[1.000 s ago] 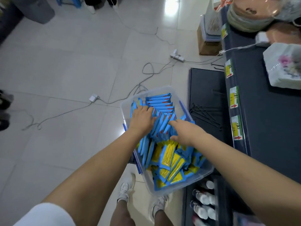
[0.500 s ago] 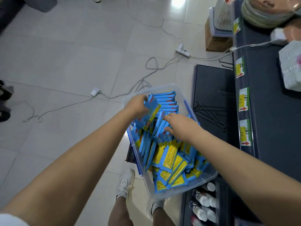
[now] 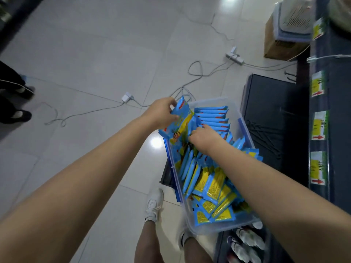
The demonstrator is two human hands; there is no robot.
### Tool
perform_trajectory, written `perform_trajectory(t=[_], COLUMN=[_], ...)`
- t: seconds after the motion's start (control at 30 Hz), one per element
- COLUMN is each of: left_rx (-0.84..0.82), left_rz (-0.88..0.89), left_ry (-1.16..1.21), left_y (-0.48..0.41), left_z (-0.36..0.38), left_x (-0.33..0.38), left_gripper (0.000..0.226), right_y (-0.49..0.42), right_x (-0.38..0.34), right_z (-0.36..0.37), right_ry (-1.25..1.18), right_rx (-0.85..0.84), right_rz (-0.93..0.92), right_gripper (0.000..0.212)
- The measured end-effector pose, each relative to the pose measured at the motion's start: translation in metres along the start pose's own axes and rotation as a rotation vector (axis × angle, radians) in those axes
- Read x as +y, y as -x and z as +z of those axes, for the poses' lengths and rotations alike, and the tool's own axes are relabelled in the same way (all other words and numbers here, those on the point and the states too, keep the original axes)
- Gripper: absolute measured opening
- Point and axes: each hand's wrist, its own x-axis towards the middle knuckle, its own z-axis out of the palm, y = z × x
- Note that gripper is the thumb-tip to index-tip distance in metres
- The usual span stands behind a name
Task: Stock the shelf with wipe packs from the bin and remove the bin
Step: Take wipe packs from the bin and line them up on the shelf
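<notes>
A clear plastic bin (image 3: pixel 235 109) stands on the floor beside the dark shelf unit (image 3: pixel 340 130), filled with several blue-and-yellow wipe packs (image 3: pixel 212 185). My left hand (image 3: pixel 161 112) grips a small stack of packs (image 3: pixel 180 124) lifted above the bin's far left corner. My right hand (image 3: pixel 203 137) holds the near edge of the same stack, fingers curled on it. A row of packs (image 3: pixel 212 118) stands upright at the bin's far end.
White cables and a power strip (image 3: pixel 234 58) lie across the tiled floor beyond the bin. A dark low shelf (image 3: pixel 271 103) with metal hooks sits right of the bin. A cardboard box (image 3: pixel 279 46) stands at the back. Someone's dark shoes (image 3: pixel 17 114) are at far left. White bottles (image 3: pixel 248 242) are below the bin.
Both hands went from pressing into the packs to lifting a stack out of the bin's far left; the stack is now higher and my right hand has come over onto it.
</notes>
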Motion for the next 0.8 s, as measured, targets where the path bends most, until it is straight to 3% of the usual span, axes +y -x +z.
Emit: perform_trajectory(t=[0.2, 0.3, 0.63, 0.8], left_rx=[0.018, 0.016, -0.013, -0.061], left_rz=[-0.015, -0.016, -0.003, 0.014], left_ry=[0.017, 0.013, 0.026, -0.023], left_y=[0.005, 0.007, 0.019, 0.029], left_z=[0.003, 0.006, 0.024, 0.019], left_x=[-0.011, -0.013, -0.017, -0.022], left_gripper=[0.037, 0.035, 0.033, 0.035], right_y=[0.004, 0.008, -0.008, 0.001], right_x=[0.009, 0.015, 0.006, 0.014], right_z=[0.005, 0.012, 0.034, 0.026], right_ry=[0.038, 0.105, 0.196, 0.165], right_rx=[0.196, 0.112, -0.138, -0.074], right_rz=[-0.117, -0.228, -0.086, -0.026], right_gripper=[0.039, 0.032, 0.025, 0.026])
